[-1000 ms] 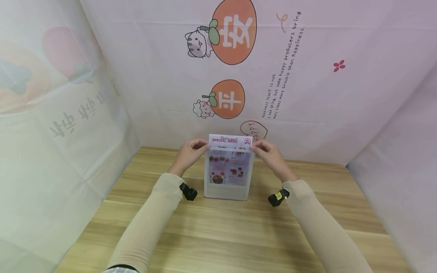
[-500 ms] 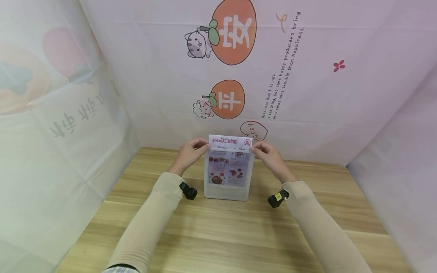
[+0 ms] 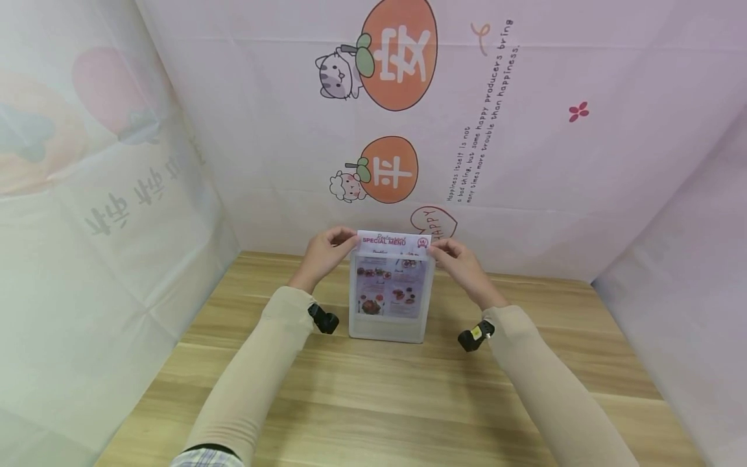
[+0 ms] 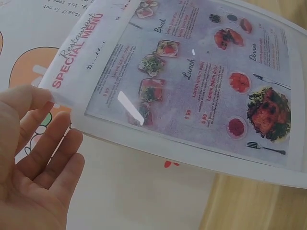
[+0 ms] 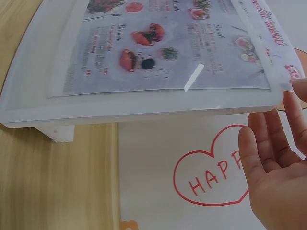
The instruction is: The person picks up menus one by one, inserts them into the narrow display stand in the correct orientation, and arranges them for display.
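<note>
A white-framed clear display stand (image 3: 387, 329) stands upright on the table, leaning slightly back. A printed menu card (image 3: 390, 285) sits partly inside it, its "Special Menu" heading sticking out above the stand's top edge. My left hand (image 3: 328, 254) pinches the card's upper left edge; in the left wrist view that hand's other fingers (image 4: 69, 163) spread below the card's corner. At the upper right edge of the card, my right hand (image 3: 463, 264) pinches with thumb and forefinger. The right wrist view shows its remaining fingers (image 5: 268, 148) behind the stand's corner.
The wooden table (image 3: 373, 402) runs up to a printed cloth backdrop (image 3: 280, 130) just behind the stand. A pale cloth wall (image 3: 117, 272) rises on the left and another cloth wall (image 3: 688, 259) on the right. A small foot (image 5: 57, 132) juts behind the stand.
My left hand has shifted slightly up along the card's left edge. The card has sunk very slightly into the stand; my right hand has moved up very slightly.
</note>
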Tool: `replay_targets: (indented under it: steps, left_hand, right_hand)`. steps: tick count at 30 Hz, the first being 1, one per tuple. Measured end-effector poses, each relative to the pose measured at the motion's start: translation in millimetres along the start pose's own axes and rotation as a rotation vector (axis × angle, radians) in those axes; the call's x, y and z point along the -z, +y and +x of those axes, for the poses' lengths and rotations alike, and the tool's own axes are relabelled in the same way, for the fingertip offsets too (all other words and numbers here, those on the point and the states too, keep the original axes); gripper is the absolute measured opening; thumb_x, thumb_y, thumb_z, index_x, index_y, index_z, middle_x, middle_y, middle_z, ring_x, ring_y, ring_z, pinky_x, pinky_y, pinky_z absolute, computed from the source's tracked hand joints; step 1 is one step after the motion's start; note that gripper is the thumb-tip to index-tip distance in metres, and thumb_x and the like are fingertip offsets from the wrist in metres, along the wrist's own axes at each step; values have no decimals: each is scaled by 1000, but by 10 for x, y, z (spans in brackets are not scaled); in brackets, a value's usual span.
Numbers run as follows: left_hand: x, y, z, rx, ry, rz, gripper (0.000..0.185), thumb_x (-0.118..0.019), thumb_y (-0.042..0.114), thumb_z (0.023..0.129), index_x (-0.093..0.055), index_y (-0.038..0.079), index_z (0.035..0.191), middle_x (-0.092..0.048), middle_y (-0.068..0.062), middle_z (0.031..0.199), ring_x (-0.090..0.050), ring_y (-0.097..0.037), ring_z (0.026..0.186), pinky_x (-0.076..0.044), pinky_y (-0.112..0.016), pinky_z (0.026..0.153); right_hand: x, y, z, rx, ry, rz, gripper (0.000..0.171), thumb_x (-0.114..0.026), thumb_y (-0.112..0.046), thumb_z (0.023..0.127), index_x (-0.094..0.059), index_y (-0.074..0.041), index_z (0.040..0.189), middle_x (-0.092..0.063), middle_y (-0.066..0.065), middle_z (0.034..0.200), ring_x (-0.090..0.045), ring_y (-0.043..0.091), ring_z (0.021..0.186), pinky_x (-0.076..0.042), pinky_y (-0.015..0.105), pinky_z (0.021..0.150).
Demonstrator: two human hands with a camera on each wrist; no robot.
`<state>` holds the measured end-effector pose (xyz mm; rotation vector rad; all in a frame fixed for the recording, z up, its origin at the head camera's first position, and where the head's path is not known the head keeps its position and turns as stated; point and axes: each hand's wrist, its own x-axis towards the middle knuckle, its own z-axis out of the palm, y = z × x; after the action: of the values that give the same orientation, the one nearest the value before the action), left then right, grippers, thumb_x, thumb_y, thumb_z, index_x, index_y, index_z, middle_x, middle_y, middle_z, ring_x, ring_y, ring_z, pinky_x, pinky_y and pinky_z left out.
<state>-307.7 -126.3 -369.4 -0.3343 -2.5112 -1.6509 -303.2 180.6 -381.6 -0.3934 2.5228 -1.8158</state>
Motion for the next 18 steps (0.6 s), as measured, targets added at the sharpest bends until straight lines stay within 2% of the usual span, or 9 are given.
replay_targets:
  steps: [4, 11, 18]
  left_hand:
    - [1, -1, -1, -2, -1, 6, 29, -67, 40, 97, -71, 16, 113, -69, 2, 113, -61, -17, 108, -50, -40, 94]
    - [-4, 7, -8, 3, -3, -9, 28, -67, 38, 97, -71, 16, 112, -69, 0, 113, -61, -19, 109, -51, -40, 94]
    - [-13, -2, -50, 15, -11, -32, 24, -67, 35, 97, -71, 15, 111, -69, 0, 113, -61, -19, 108, -51, -39, 93]
  right_hand:
    - [19, -62, 38, 2, 4, -7, 41, -58, -33, 103, -58, 2, 124, -58, 13, 119, -54, 25, 111, -46, 43, 100]
    - [30, -114, 59, 20, -5, 15, 37, -60, -29, 102, -58, 3, 120, -59, 14, 117, -55, 24, 109, -44, 44, 102]
    - [36, -82, 39, 37, 1, -3, 37, -63, -33, 100, -60, 1, 114, -60, 11, 113, -55, 22, 106, -46, 44, 100]
